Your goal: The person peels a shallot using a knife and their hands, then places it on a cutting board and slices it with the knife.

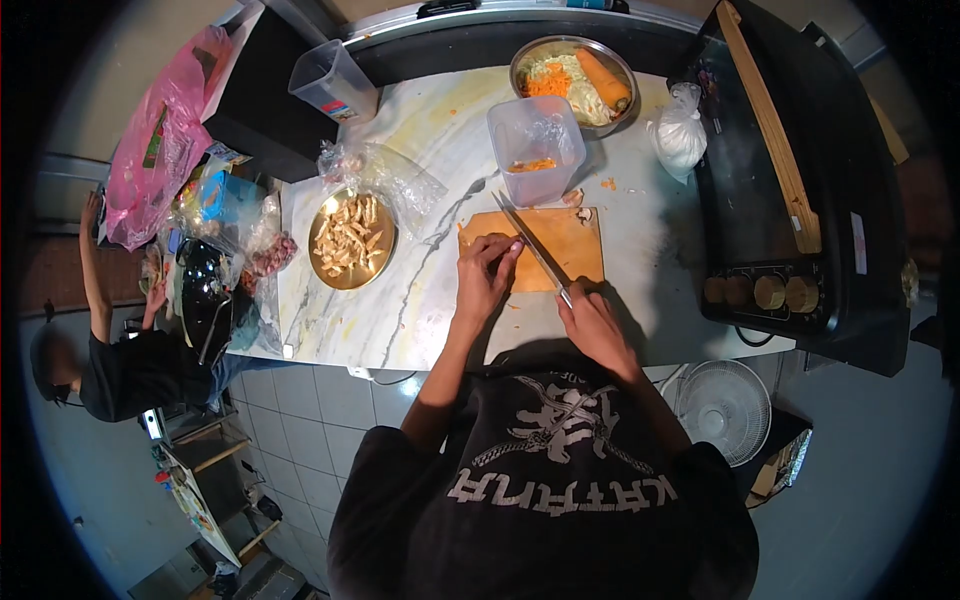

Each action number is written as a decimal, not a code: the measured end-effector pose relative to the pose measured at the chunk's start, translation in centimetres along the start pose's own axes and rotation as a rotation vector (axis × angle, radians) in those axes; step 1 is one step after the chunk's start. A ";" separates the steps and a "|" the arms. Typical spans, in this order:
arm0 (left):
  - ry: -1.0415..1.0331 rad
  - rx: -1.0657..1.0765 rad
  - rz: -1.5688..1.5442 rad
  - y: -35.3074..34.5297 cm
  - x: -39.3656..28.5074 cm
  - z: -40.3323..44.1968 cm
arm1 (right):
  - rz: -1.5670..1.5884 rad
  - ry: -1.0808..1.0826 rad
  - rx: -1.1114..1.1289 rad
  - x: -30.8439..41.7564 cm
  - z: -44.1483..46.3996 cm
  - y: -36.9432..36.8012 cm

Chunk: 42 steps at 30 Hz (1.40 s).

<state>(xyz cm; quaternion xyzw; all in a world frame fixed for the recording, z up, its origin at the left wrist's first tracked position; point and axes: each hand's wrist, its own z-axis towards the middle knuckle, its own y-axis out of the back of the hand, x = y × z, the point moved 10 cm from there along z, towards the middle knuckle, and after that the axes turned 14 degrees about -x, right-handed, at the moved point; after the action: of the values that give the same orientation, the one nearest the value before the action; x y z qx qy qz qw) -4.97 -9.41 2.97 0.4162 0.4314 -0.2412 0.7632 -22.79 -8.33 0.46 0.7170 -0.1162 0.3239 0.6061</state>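
My right hand (pixel 598 325) is wrapped round the handle of a knife (pixel 535 243), whose long blade slants up and left across an orange cutting board (pixel 572 240). Over the board's left side, my left hand (pixel 485 275) has its fingertips pinched together close beside the blade. What they hold is too small and covered to name. Garlic pieces (pixel 573 198) lie at the board's top edge. Just beyond the board stands a clear plastic container (pixel 538 180) with some orange bits inside.
A steel bowl (pixel 535 62) holds a carrot and shredded vegetables. Left are a plate (pixel 384 262) of pale strips and plastic bags (pixel 400 185). A tied white bag (pixel 682 135) stands by a black oven (pixel 770 200). A fan (pixel 718 410) is below right; another person (pixel 135 365) is far left.
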 end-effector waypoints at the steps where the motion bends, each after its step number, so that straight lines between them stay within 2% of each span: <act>1: 0.000 0.002 0.002 0.0 0.1 -0.1 | 0.007 0.002 -0.007 0.0 0.0 0.1; 4: -0.013 -0.035 -0.045 0.2 0.1 -0.2 | 0.005 0.015 -0.036 0.7 -0.3 0.9; 6: -0.093 -0.040 -0.029 0.1 -0.4 -0.2 | -0.004 0.033 -0.055 1.0 -0.3 1.1; 10: -0.031 -0.037 -0.053 -0.2 1.1 -0.6 | -0.073 0.003 0.011 -0.1 -0.3 -1.0; 12: -0.088 -0.083 -0.023 0.1 0.5 -0.7 | -0.142 -0.015 0.041 -0.7 -0.3 -1.5; 18: -0.133 -0.070 -0.030 0.0 0.4 -0.7 | -0.139 0.018 0.090 -0.7 -0.2 -1.1; 21: -0.101 -0.065 -0.032 -0.1 0.7 -0.9 | -0.155 0.109 0.021 0.9 -0.2 0.3; 27: -0.144 -0.072 0.011 0.1 0.0 -1.0 | -0.134 -0.010 0.034 -1.3 -0.7 -2.0; 31: -0.135 -0.066 0.055 -0.2 0.3 -0.8 | -0.157 0.058 -0.022 -0.2 -0.4 0.1; 33: -0.161 -0.100 0.032 0.2 -0.1 -0.9 | -0.144 0.028 0.069 0.2 -0.6 0.1; 37: -0.166 -0.098 0.056 0.2 -0.2 -0.9 | -0.087 -0.027 0.018 -0.3 -0.8 -0.2; 40: -0.168 -0.091 0.050 0.0 -0.1 -0.9 | -0.137 -0.059 0.075 -1.4 -1.3 -1.8; 42: -0.153 -0.096 0.053 0.1 0.1 -0.9 | -0.144 0.054 -0.018 -0.1 -1.1 -0.2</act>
<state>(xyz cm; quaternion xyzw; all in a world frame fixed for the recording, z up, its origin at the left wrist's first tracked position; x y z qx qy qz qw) -5.27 -8.61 2.62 0.3707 0.3719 -0.2310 0.8191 -23.10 -7.28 0.36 0.7090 -0.0506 0.2977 0.6373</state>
